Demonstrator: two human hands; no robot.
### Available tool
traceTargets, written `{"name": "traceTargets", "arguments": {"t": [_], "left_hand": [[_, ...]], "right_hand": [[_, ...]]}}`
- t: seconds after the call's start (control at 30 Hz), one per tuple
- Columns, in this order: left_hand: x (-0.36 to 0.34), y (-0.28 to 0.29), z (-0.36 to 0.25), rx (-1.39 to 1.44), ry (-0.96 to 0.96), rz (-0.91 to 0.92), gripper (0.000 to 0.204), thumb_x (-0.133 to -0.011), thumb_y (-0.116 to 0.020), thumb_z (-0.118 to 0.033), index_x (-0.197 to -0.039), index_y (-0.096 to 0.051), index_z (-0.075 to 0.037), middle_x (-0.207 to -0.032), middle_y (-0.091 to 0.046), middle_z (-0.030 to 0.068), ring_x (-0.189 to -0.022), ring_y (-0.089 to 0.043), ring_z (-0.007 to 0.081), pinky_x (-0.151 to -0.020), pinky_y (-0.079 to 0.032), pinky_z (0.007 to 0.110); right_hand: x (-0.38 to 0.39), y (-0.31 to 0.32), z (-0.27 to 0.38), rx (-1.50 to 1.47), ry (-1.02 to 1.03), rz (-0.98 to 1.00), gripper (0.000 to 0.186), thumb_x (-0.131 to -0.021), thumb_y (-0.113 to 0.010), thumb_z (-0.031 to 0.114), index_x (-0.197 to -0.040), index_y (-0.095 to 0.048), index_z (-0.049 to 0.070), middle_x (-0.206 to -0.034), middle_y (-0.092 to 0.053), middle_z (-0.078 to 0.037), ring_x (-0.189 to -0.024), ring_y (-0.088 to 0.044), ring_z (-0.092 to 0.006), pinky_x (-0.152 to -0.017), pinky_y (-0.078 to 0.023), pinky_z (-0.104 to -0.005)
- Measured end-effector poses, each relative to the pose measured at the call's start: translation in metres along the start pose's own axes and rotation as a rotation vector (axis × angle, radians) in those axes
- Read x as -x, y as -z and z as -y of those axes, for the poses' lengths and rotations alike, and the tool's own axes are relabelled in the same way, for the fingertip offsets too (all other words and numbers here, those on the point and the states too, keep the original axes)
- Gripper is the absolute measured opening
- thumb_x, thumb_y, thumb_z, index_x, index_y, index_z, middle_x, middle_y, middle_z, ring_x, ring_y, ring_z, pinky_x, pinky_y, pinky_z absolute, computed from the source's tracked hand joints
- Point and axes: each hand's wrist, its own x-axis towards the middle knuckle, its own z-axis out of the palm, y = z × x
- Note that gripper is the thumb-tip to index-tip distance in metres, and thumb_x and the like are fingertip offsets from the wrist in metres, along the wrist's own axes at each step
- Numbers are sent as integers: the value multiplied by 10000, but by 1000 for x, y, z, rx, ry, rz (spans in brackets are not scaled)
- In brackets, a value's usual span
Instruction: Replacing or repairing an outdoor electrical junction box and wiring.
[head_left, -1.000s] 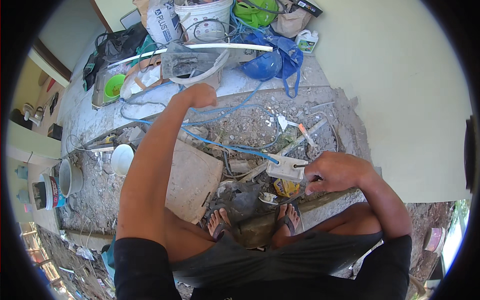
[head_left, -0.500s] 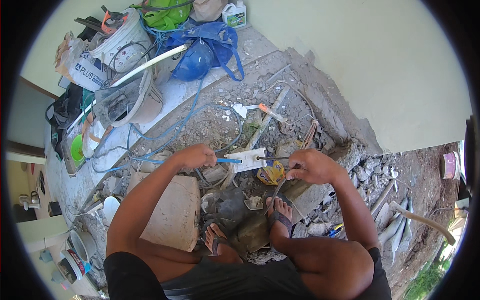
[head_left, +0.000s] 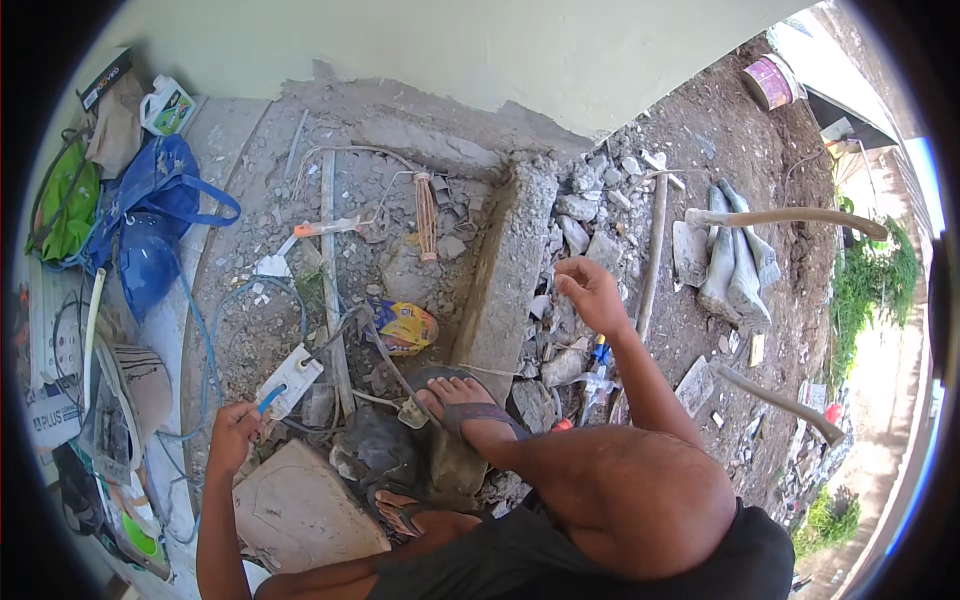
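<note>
My left hand [head_left: 235, 435] is closed on a blue cable [head_left: 272, 398], right beside where it meets a flat white plastic block [head_left: 292, 382]. A dark cord [head_left: 345, 325] runs from the block's other end and loops over toward my foot. My right hand [head_left: 592, 295] is raised over broken rubble, its fingers loosely bent and apart, with nothing visible in it. Below it lies a tool with blue and clear parts [head_left: 600, 365], partly hidden by my forearm.
A concrete ledge [head_left: 500, 270] divides the rubble. Wooden-handled tools [head_left: 785, 217] and dusty boots [head_left: 735, 270] lie at right. A yellow-blue packet [head_left: 402, 328], a wire bundle [head_left: 426, 215] and a broken slab [head_left: 305, 510] surround my feet. A blue bag [head_left: 165, 190] stands at left.
The view has swung right. My right hand has let go of the dark cord and moved away over the rubble. My left hand keeps the blue cable, with the white block now tilted.
</note>
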Motion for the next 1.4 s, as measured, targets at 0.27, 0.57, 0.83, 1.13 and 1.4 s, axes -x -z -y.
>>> {"name": "traceTargets", "arguments": {"t": [0.27,0.57,0.83,1.13,1.4], "left_hand": [[-21,-20,4,4,55,4,214,-878,-565,-168,-817,-645,21,-658,-591,36,-544,-499,101,-533,-393,247],[-3,18,17,115,143,-31,185,-884,-545,-124,-862,-654,25,-679,-596,37,-582,-524,109,-573,-418,257],[-30,-3,5,-82,195,-22,203,-888,-608,-178,-925,-686,5,-709,-624,38,-623,-567,121,-595,-455,265],[10,4,19,-212,78,-57,178,-865,-648,-189,-885,-660,-13,-678,-622,74,-602,-573,170,-589,-445,349],[26,-18,46,-252,-19,-216,153,-841,-638,-158,-859,-621,-7,-681,-622,93,-634,-592,224,-607,-451,368]], "right_hand": [[73,98,-99,348,-398,-332,138,-837,-600,83,-928,-675,11,-753,-687,-82,-637,-649,-197,-620,-513,-329],[94,18,-163,1142,317,194,311,-895,-463,95,-1187,-569,111,-1264,-565,-106,-1164,-532,-227,-937,-431,-368],[132,-218,-18,851,352,567,449,-986,-336,352,-1299,-496,72,-1320,-539,-124,-1219,-487,-286,-1020,-347,-429],[133,-218,-7,869,238,541,392,-984,-358,281,-1306,-479,94,-1332,-523,-117,-1216,-481,-295,-1023,-341,-430],[136,-212,-11,967,344,493,337,-979,-371,226,-1272,-485,104,-1308,-536,-126,-1200,-498,-298,-1005,-365,-439]]}}
